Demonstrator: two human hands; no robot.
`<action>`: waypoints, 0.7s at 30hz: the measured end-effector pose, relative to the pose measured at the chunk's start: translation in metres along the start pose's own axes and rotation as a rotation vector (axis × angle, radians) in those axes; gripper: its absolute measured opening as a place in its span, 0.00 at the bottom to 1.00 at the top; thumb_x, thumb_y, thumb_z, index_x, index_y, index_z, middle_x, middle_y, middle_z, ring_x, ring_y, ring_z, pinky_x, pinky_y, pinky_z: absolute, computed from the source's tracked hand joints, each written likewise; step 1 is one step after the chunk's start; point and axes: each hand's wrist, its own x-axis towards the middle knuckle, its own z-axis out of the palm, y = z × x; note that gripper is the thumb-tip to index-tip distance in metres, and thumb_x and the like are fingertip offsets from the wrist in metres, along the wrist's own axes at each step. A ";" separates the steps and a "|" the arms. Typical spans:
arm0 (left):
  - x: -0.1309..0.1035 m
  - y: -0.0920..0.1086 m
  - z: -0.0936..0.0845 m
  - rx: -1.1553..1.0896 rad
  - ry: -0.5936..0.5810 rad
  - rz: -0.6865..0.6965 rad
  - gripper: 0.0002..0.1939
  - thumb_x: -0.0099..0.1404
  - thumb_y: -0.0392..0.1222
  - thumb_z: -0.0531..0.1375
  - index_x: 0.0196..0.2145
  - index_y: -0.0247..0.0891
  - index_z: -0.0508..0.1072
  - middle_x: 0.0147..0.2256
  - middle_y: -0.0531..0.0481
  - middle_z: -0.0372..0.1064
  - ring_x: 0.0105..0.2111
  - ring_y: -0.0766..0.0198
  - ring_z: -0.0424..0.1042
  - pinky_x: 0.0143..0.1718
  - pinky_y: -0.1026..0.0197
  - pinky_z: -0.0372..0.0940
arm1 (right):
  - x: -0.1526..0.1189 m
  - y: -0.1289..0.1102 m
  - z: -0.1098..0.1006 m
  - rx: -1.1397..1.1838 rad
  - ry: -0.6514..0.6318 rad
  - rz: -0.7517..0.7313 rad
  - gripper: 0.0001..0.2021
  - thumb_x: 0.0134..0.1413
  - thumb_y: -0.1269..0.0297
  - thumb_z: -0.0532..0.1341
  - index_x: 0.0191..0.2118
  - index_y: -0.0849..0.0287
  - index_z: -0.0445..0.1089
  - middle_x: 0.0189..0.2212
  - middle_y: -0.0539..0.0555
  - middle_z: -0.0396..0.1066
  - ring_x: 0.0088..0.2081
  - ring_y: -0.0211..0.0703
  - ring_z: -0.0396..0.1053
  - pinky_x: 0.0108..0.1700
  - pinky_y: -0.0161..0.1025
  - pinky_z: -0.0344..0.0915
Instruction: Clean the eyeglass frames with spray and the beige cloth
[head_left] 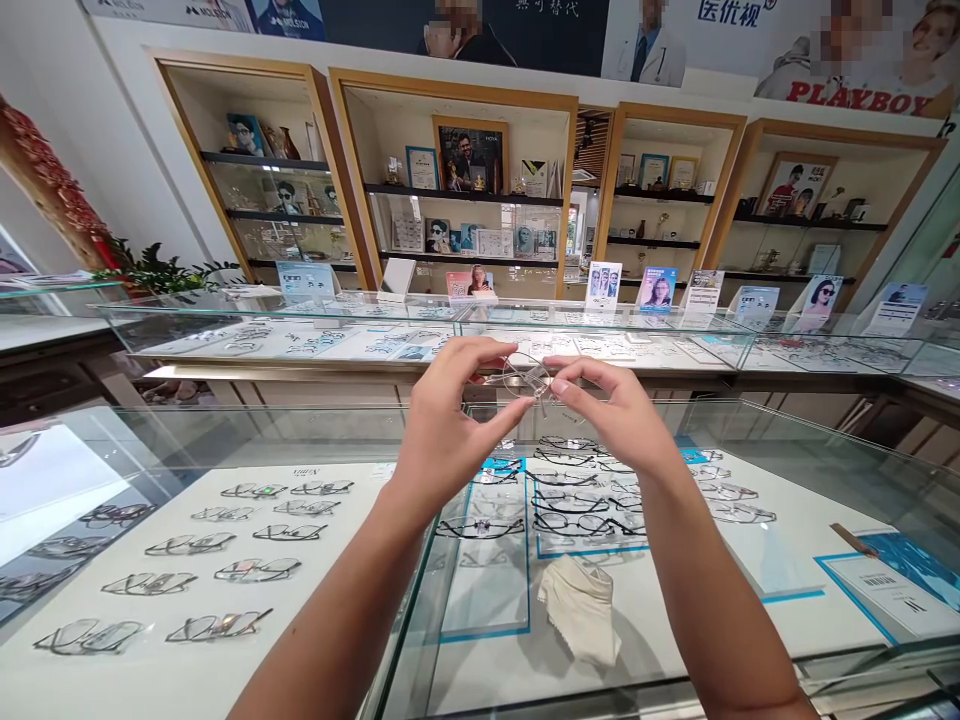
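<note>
Between my two hands, a pair of thin-rimmed eyeglasses [527,376] is held up above the glass display case. My left hand [461,400] pinches one side of the frame, thumb below and fingers above. On the other side, my right hand [611,402] grips the glasses between thumb and fingertips. The temples look folded or overlapping, though they are too thin to tell exactly. Beneath the hands lies a crumpled cream cloth [579,608] in the case. Dark-framed eyeglasses [577,522] sit in rows just behind it.
A glass divider [405,630] splits the near display case. More eyeglasses [190,544] lie in rows at the left. Blue-edged cards [885,590] are at the right. Farther back runs another glass counter [337,312] with upright leaflets [602,287] on top, before wooden shelves [454,195].
</note>
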 end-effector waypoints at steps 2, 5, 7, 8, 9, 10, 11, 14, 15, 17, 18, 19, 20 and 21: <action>0.000 0.000 0.000 -0.008 0.000 0.005 0.22 0.65 0.42 0.72 0.55 0.46 0.75 0.52 0.45 0.75 0.49 0.56 0.77 0.49 0.51 0.76 | 0.000 0.000 0.000 0.046 -0.031 0.010 0.08 0.66 0.55 0.65 0.38 0.51 0.77 0.52 0.53 0.81 0.56 0.48 0.76 0.63 0.55 0.66; 0.000 0.000 0.001 -0.032 0.003 0.007 0.23 0.65 0.42 0.72 0.56 0.46 0.75 0.51 0.45 0.74 0.48 0.57 0.77 0.50 0.51 0.76 | 0.001 0.000 0.001 0.101 -0.070 0.009 0.10 0.67 0.53 0.64 0.38 0.53 0.76 0.45 0.53 0.82 0.50 0.47 0.77 0.58 0.51 0.69; 0.000 -0.001 0.001 -0.047 0.004 0.000 0.23 0.65 0.43 0.72 0.56 0.46 0.75 0.52 0.45 0.74 0.48 0.56 0.77 0.51 0.50 0.77 | 0.001 0.000 0.001 0.116 -0.081 0.006 0.11 0.68 0.53 0.64 0.38 0.53 0.75 0.43 0.53 0.82 0.48 0.47 0.77 0.56 0.49 0.69; -0.001 -0.001 0.001 -0.057 0.003 -0.004 0.23 0.65 0.43 0.72 0.56 0.46 0.75 0.52 0.45 0.74 0.48 0.56 0.78 0.51 0.50 0.77 | 0.001 0.000 0.001 0.121 -0.087 0.007 0.11 0.68 0.52 0.64 0.38 0.53 0.74 0.42 0.54 0.81 0.48 0.47 0.77 0.56 0.49 0.68; -0.001 -0.001 0.001 -0.069 0.000 -0.008 0.23 0.65 0.44 0.72 0.56 0.47 0.75 0.52 0.45 0.74 0.49 0.56 0.78 0.52 0.50 0.77 | 0.000 0.000 0.001 0.128 -0.094 0.011 0.11 0.68 0.52 0.64 0.38 0.53 0.74 0.42 0.54 0.81 0.48 0.47 0.76 0.56 0.49 0.68; -0.001 -0.002 0.001 -0.084 -0.004 -0.013 0.23 0.65 0.44 0.72 0.56 0.47 0.75 0.52 0.45 0.74 0.49 0.56 0.78 0.52 0.50 0.77 | 0.000 0.001 0.001 0.136 -0.104 0.014 0.11 0.68 0.52 0.64 0.38 0.53 0.74 0.43 0.54 0.81 0.49 0.48 0.76 0.57 0.49 0.68; -0.001 -0.002 0.001 -0.101 -0.006 -0.017 0.24 0.65 0.44 0.73 0.56 0.47 0.75 0.53 0.45 0.74 0.49 0.56 0.78 0.53 0.50 0.77 | 0.000 0.001 0.001 0.144 -0.113 0.015 0.11 0.68 0.52 0.64 0.39 0.52 0.74 0.44 0.55 0.80 0.50 0.48 0.75 0.58 0.50 0.67; -0.001 -0.003 0.000 -0.168 -0.015 -0.022 0.24 0.64 0.42 0.73 0.57 0.47 0.75 0.54 0.46 0.73 0.50 0.56 0.78 0.56 0.49 0.77 | 0.001 0.003 0.000 0.128 -0.107 0.001 0.10 0.67 0.52 0.65 0.38 0.52 0.75 0.53 0.55 0.78 0.57 0.49 0.72 0.64 0.52 0.62; -0.001 -0.003 0.000 -0.190 -0.019 -0.024 0.24 0.64 0.42 0.73 0.56 0.48 0.75 0.54 0.46 0.73 0.49 0.57 0.78 0.56 0.49 0.77 | 0.001 0.004 -0.001 0.119 -0.100 -0.002 0.10 0.67 0.53 0.65 0.37 0.52 0.75 0.56 0.55 0.76 0.59 0.50 0.71 0.65 0.52 0.60; -0.001 -0.004 0.000 -0.227 -0.030 -0.030 0.24 0.64 0.42 0.73 0.56 0.48 0.76 0.55 0.45 0.72 0.49 0.57 0.78 0.56 0.49 0.77 | 0.001 0.005 -0.001 0.131 -0.111 0.004 0.10 0.66 0.53 0.66 0.37 0.52 0.75 0.58 0.54 0.75 0.61 0.50 0.70 0.66 0.52 0.59; 0.000 -0.004 0.000 -0.240 -0.036 -0.033 0.24 0.64 0.42 0.73 0.56 0.48 0.76 0.55 0.45 0.72 0.49 0.56 0.78 0.57 0.49 0.77 | 0.001 0.005 -0.001 0.151 -0.131 0.011 0.10 0.66 0.53 0.66 0.37 0.52 0.75 0.56 0.54 0.77 0.59 0.50 0.71 0.65 0.51 0.61; 0.000 -0.004 0.000 -0.250 -0.040 -0.035 0.24 0.64 0.42 0.73 0.56 0.48 0.76 0.55 0.45 0.72 0.50 0.56 0.78 0.57 0.49 0.77 | 0.001 0.006 -0.002 0.174 -0.152 0.017 0.10 0.66 0.53 0.66 0.37 0.52 0.75 0.52 0.54 0.78 0.56 0.49 0.73 0.62 0.51 0.63; 0.000 -0.004 0.000 -0.259 -0.044 -0.036 0.24 0.64 0.42 0.72 0.56 0.48 0.76 0.55 0.45 0.72 0.50 0.56 0.78 0.57 0.49 0.77 | 0.002 0.006 -0.002 0.192 -0.168 0.020 0.10 0.66 0.52 0.66 0.37 0.52 0.75 0.47 0.54 0.79 0.52 0.48 0.74 0.59 0.49 0.65; 0.000 -0.004 0.000 -0.265 -0.048 -0.035 0.24 0.64 0.42 0.72 0.57 0.48 0.75 0.55 0.45 0.72 0.50 0.56 0.78 0.57 0.49 0.77 | 0.002 0.006 -0.001 0.202 -0.175 0.021 0.11 0.66 0.52 0.66 0.36 0.53 0.75 0.43 0.53 0.80 0.47 0.46 0.75 0.56 0.48 0.66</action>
